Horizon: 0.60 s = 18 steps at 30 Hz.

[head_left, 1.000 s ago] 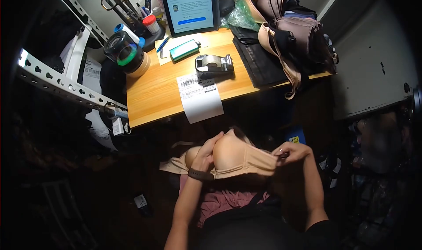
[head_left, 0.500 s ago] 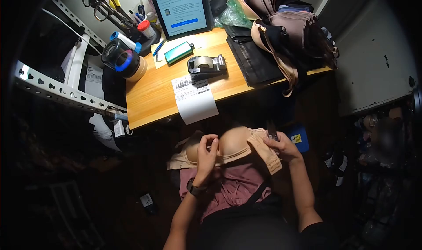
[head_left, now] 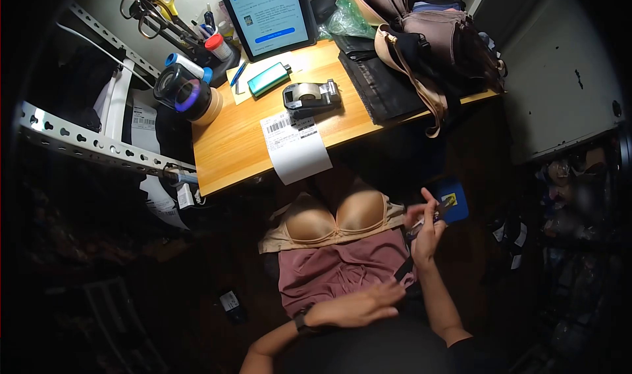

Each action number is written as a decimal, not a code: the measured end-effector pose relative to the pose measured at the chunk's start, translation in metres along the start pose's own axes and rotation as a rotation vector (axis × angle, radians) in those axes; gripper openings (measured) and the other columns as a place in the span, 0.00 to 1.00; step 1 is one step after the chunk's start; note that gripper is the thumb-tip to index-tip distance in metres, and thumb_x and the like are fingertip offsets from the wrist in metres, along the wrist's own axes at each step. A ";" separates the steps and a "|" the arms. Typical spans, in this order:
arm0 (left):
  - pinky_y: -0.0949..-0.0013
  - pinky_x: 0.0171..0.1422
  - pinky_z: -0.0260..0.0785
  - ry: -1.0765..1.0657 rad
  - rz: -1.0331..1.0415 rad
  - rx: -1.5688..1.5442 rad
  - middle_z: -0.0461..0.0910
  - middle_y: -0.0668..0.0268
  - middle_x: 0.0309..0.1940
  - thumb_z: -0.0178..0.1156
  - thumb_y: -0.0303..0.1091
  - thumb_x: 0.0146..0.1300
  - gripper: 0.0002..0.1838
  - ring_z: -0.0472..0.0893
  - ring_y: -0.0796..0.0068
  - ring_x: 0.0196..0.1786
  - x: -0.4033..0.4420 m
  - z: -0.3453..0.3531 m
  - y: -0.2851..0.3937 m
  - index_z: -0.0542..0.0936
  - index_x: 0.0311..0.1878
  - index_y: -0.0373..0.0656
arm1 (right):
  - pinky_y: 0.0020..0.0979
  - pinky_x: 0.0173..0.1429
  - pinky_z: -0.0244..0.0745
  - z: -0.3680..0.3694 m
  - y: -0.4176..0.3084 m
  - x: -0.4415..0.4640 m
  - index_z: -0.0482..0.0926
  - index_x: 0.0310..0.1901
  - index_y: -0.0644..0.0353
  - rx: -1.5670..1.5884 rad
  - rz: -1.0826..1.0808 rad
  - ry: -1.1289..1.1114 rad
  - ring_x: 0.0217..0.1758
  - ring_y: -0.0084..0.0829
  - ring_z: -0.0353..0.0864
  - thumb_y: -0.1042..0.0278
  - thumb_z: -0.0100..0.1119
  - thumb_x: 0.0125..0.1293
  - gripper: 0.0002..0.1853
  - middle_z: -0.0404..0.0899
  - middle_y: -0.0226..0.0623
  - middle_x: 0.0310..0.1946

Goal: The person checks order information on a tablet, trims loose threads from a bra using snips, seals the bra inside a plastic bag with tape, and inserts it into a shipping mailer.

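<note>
A beige bra (head_left: 309, 221) lies cups up across my lap, over mauve shorts (head_left: 342, 265). My left hand (head_left: 362, 305), with a dark watch on the wrist, is below the bra near my waist. Its fingers are stretched out and slightly blurred, and nothing shows in them. To the right of the bra, my right hand (head_left: 426, 232) is raised, some fingers extended. It holds what look like small scissors (head_left: 449, 203), partly hidden by the fingers, pointing up and right. The hand is apart from the bra cups.
On the wooden table (head_left: 230, 150) are a tape dispenser (head_left: 313, 99), a printed label (head_left: 299, 153), a green box (head_left: 268, 79) and a tablet (head_left: 268, 12). Bras (head_left: 441, 38) are piled at right. A metal shelf (head_left: 99, 140) stands left; a blue object (head_left: 461, 209) lies below the table.
My left hand has left the bra and moved down toward my waist. The right hand has let go of the bra's band and turned upward. The bra now lies flat, both cups showing.
</note>
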State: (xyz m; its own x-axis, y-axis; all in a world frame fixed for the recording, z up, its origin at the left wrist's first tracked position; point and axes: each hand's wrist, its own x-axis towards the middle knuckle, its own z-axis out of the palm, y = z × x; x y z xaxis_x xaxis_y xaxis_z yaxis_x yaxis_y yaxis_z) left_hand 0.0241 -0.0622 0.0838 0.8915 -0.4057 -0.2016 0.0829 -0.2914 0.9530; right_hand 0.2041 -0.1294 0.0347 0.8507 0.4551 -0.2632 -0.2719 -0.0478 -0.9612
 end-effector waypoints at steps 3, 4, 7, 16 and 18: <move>0.55 0.76 0.37 -0.088 0.018 -0.006 0.48 0.47 0.70 0.39 0.48 0.71 0.31 0.43 0.56 0.74 0.008 0.012 -0.012 0.54 0.68 0.33 | 0.34 0.68 0.57 0.017 0.005 -0.005 0.59 0.64 0.67 0.239 -0.266 -0.140 0.66 0.38 0.63 0.57 0.36 0.74 0.25 0.61 0.48 0.65; 0.55 0.75 0.38 -0.011 -0.020 0.078 0.48 0.47 0.70 0.39 0.48 0.71 0.32 0.43 0.55 0.74 0.005 0.009 -0.015 0.53 0.68 0.32 | 0.34 0.66 0.60 0.023 -0.003 -0.007 0.62 0.62 0.68 0.173 -0.303 -0.239 0.65 0.38 0.65 0.57 0.37 0.74 0.25 0.63 0.48 0.64; 0.53 0.75 0.39 0.293 -0.096 0.208 0.52 0.42 0.67 0.41 0.47 0.70 0.33 0.47 0.50 0.73 -0.021 0.005 -0.033 0.53 0.67 0.29 | 0.35 0.66 0.60 0.027 -0.063 -0.024 0.66 0.61 0.67 -0.152 -0.005 -0.790 0.67 0.39 0.62 0.62 0.43 0.70 0.23 0.63 0.47 0.64; 0.54 0.74 0.40 0.745 -0.506 0.214 0.37 0.43 0.71 0.44 0.46 0.69 0.38 0.39 0.48 0.74 -0.074 0.007 -0.086 0.42 0.70 0.31 | 0.44 0.74 0.47 0.134 -0.053 -0.101 0.49 0.70 0.56 -0.242 -0.762 -1.697 0.72 0.47 0.51 0.83 0.55 0.41 0.49 0.53 0.51 0.68; 0.55 0.74 0.42 1.435 -0.341 -0.093 0.40 0.44 0.71 0.42 0.46 0.69 0.37 0.41 0.50 0.74 -0.069 -0.016 -0.056 0.42 0.70 0.32 | 0.44 0.75 0.45 0.133 -0.044 -0.111 0.52 0.70 0.57 -0.184 -0.644 -1.677 0.73 0.47 0.49 0.83 0.55 0.47 0.44 0.53 0.51 0.68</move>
State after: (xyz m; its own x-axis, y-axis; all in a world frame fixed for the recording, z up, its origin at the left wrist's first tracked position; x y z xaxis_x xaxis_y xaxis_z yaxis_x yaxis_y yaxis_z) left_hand -0.0354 -0.0040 0.0483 0.4868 0.8703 -0.0754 0.3527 -0.1168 0.9284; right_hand 0.0617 -0.0590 0.1169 -0.5511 0.7539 0.3577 0.0294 0.4460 -0.8946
